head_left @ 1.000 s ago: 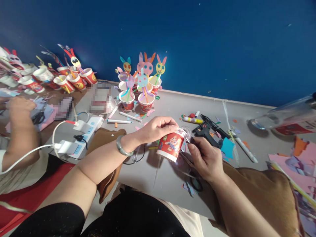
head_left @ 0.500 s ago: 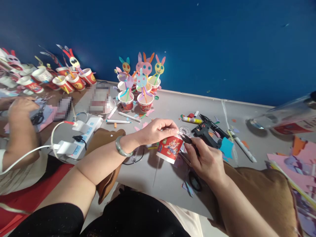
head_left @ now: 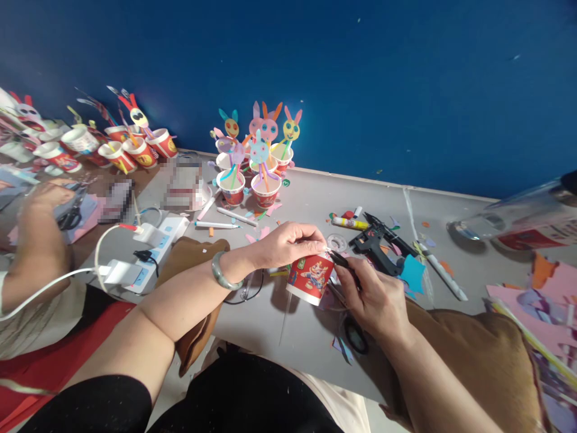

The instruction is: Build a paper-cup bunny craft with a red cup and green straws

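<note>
My left hand (head_left: 300,243) pinches the top edge of a red paper cup (head_left: 311,279), its thumb lying along the rim. The cup is tilted slightly and shows a cartoon print and a white band at its lower end. My right hand (head_left: 376,294) is closed around a slim black pointed tool (head_left: 340,259) whose kind I cannot make out. The tool's tip is at the cup's upper right edge, near my left thumb. On the table below my right hand is a black ring-shaped handle (head_left: 356,334).
Behind the hands stand paper cups with rabbit figures (head_left: 265,189). A black glue gun (head_left: 378,246), markers (head_left: 351,223) and paper scraps lie to the right, near a clear bottle (head_left: 518,222). At left are a power strip (head_left: 164,231) and another person's hand (head_left: 51,195).
The cup has shifted down very slightly, with the left hand still on its edge. The right hand has moved slightly down, keeping the black tool's tip at the rim.
</note>
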`<action>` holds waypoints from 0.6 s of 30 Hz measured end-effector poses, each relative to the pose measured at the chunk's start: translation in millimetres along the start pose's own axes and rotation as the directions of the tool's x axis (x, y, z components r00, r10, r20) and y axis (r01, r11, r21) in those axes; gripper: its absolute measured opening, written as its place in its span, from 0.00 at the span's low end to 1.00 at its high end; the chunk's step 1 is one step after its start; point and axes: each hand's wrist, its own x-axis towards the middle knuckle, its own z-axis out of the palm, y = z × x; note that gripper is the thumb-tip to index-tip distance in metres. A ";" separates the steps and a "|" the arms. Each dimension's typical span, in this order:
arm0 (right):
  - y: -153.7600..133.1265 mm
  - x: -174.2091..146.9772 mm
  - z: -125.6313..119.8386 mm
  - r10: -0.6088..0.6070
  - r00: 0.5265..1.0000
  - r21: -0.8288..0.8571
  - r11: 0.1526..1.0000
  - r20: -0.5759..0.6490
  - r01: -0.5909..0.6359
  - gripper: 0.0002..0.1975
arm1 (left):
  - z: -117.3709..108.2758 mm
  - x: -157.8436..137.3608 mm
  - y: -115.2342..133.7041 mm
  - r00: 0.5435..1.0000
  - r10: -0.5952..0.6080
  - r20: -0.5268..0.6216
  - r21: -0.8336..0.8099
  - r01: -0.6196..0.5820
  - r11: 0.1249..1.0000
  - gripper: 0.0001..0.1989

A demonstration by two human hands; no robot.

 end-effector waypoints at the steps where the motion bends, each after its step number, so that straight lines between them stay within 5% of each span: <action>1: 0.0 -0.2 -0.1 -0.005 1.000 -0.010 1.000 -0.002 0.005 0.10 | 0.3 0.0 0.3 1.000 -0.008 0.000 -0.012 0.008 1.000 0.12; 18: 0.0 1.2 -2.1 -0.036 0.999 -0.002 0.999 0.016 0.036 0.12 | -0.4 -1.8 5.5 0.995 -0.092 0.036 -0.045 0.094 0.995 0.09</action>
